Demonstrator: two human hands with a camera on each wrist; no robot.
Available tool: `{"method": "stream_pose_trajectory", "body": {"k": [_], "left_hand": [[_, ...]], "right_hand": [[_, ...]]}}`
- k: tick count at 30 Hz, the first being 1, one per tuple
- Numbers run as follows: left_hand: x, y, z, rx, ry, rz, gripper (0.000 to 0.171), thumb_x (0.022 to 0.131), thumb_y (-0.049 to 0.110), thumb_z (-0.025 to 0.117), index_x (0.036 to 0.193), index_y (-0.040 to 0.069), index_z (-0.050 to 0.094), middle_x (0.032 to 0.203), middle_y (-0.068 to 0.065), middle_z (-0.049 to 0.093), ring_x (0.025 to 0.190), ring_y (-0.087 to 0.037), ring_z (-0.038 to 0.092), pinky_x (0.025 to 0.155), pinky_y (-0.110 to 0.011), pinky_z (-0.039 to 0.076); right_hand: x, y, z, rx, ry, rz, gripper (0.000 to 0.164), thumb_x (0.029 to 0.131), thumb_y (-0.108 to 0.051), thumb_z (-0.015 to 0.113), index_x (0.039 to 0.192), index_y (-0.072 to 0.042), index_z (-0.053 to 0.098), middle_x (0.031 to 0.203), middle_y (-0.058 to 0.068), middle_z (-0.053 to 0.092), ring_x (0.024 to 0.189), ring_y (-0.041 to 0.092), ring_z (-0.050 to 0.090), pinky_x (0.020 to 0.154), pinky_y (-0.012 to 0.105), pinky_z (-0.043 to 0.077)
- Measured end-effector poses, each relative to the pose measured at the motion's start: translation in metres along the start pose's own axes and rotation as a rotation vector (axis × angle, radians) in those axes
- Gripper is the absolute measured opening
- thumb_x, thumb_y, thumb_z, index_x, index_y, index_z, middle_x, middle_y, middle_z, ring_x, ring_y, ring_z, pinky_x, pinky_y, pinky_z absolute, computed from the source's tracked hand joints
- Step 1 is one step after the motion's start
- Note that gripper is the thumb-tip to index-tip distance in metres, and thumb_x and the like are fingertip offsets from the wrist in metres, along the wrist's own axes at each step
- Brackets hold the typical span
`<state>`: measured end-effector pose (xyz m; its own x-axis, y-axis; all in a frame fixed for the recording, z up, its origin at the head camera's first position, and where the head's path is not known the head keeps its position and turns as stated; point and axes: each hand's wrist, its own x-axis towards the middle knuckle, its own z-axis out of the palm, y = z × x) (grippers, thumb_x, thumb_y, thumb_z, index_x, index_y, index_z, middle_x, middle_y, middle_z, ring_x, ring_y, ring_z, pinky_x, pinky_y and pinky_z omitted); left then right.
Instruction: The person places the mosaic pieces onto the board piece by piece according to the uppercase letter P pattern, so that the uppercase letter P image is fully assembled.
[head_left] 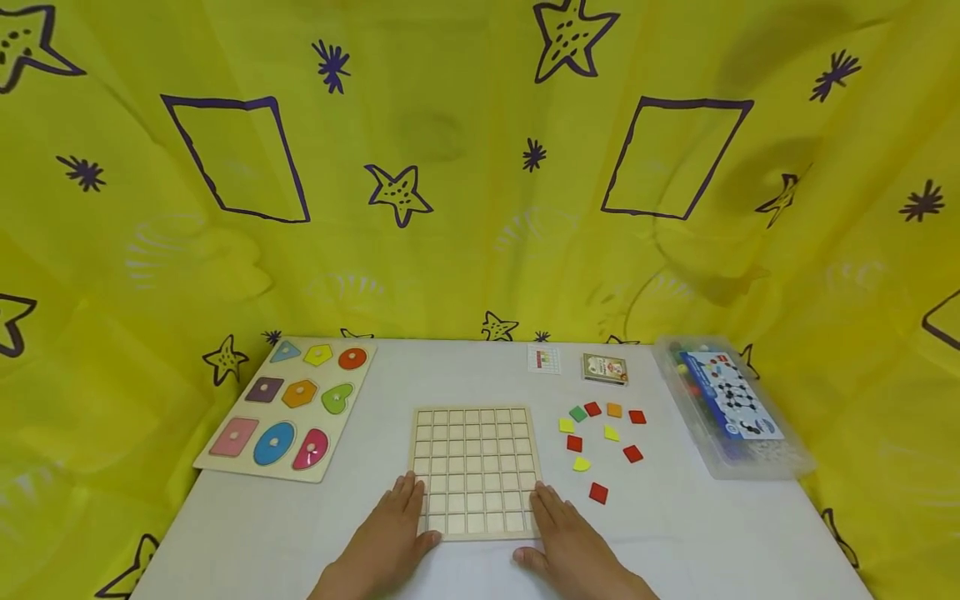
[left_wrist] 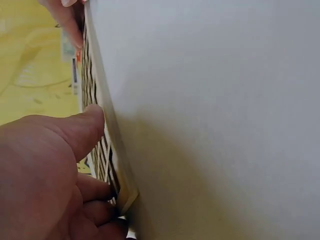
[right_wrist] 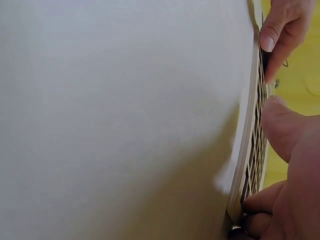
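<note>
A square wooden grid board [head_left: 475, 461] with bare compartments lies flat on the table. My left hand [head_left: 386, 533] rests against its left edge, fingers extended and thumb at the front corner. In the left wrist view, that hand [left_wrist: 55, 165] touches the board's rim [left_wrist: 114, 162] near a corner. On the opposite side, my right hand [head_left: 573, 542] has its straight fingers along the right edge, with its thumb just off the front corner. The right wrist view has this hand [right_wrist: 295, 165] by the board's rim [right_wrist: 248, 145].
Right of the board lie several loose tiles, among them a red tile [head_left: 598, 492], a green tile [head_left: 577, 413] and an orange tile [head_left: 614, 410]. Behind them are a small card [head_left: 543, 359] and a card box [head_left: 604, 367]. A shape puzzle [head_left: 255, 396] lies left; a plastic case [head_left: 720, 458], right.
</note>
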<state>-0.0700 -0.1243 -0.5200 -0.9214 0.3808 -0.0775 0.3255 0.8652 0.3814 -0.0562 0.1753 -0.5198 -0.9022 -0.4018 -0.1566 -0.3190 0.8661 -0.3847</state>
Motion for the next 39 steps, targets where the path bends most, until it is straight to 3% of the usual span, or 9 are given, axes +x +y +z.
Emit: {"method": "stream_pose_trajectory", "body": {"k": [4,7,9,12,17,28,39], "left_hand": [[-0.001,-0.006,-0.007,-0.046,0.02,-0.053,0.061,0.101,0.029,0.07,0.148,-0.006,0.055,0.156,-0.023,0.054,0.148,-0.041,0.048,0.121,-0.059,0.041],[0.01,-0.021,-0.015,-0.068,0.044,-0.07,0.055,0.103,0.027,0.069,0.15,0.001,0.056,0.155,-0.013,0.058,0.148,-0.035,0.05,0.121,-0.056,0.042],[0.021,-0.036,-0.02,-0.069,0.038,-0.04,0.058,0.104,0.03,0.068,0.154,0.005,0.053,0.159,-0.009,0.054,0.152,-0.032,0.045,0.125,-0.054,0.038],[0.038,-0.057,-0.026,-0.099,-0.024,0.039,0.072,0.102,0.038,0.07,0.161,0.007,0.043,0.168,-0.009,0.042,0.16,-0.033,0.031,0.131,-0.057,0.024],[0.048,-0.079,-0.028,-0.182,-0.128,0.117,0.094,0.093,0.052,0.075,0.165,0.006,0.034,0.173,-0.012,0.03,0.163,-0.041,0.016,0.131,-0.065,0.007],[0.052,-0.081,-0.025,-0.165,-0.133,0.136,0.107,0.085,0.061,0.077,0.165,0.006,0.032,0.173,-0.012,0.03,0.163,-0.039,0.016,0.132,-0.064,0.007],[0.05,-0.077,-0.028,-0.187,-0.141,0.117,0.107,0.085,0.058,0.079,0.165,0.005,0.032,0.173,-0.014,0.03,0.163,-0.041,0.014,0.131,-0.065,0.006]], "right_hand": [[-0.005,0.003,0.004,0.008,-0.011,-0.009,0.094,0.096,-0.059,0.067,0.156,0.008,0.04,0.166,0.024,0.039,0.153,0.042,0.039,0.122,0.063,0.036],[-0.006,0.005,0.004,0.014,-0.013,-0.006,0.093,0.096,-0.058,0.068,0.156,0.007,0.041,0.166,0.022,0.04,0.153,0.041,0.04,0.122,0.063,0.036],[-0.006,0.006,0.004,0.012,-0.015,0.003,0.092,0.096,-0.056,0.069,0.157,0.006,0.042,0.167,0.021,0.04,0.153,0.04,0.04,0.123,0.062,0.036],[-0.005,0.008,0.003,0.019,-0.029,0.015,0.091,0.095,-0.056,0.069,0.158,0.005,0.042,0.167,0.019,0.04,0.153,0.039,0.04,0.123,0.061,0.035],[-0.002,0.01,0.003,0.045,-0.072,0.01,0.092,0.096,-0.059,0.067,0.159,0.003,0.041,0.168,0.018,0.039,0.152,0.038,0.041,0.123,0.061,0.035],[0.0,0.011,-0.003,0.044,-0.061,0.023,0.089,0.096,-0.058,0.067,0.156,0.004,0.044,0.165,0.019,0.043,0.148,0.041,0.046,0.119,0.062,0.041],[0.006,0.012,-0.01,0.199,-0.001,0.143,0.081,0.092,-0.052,0.076,0.152,-0.002,0.055,0.157,0.014,0.055,0.145,0.038,0.051,0.117,0.062,0.043]]}}
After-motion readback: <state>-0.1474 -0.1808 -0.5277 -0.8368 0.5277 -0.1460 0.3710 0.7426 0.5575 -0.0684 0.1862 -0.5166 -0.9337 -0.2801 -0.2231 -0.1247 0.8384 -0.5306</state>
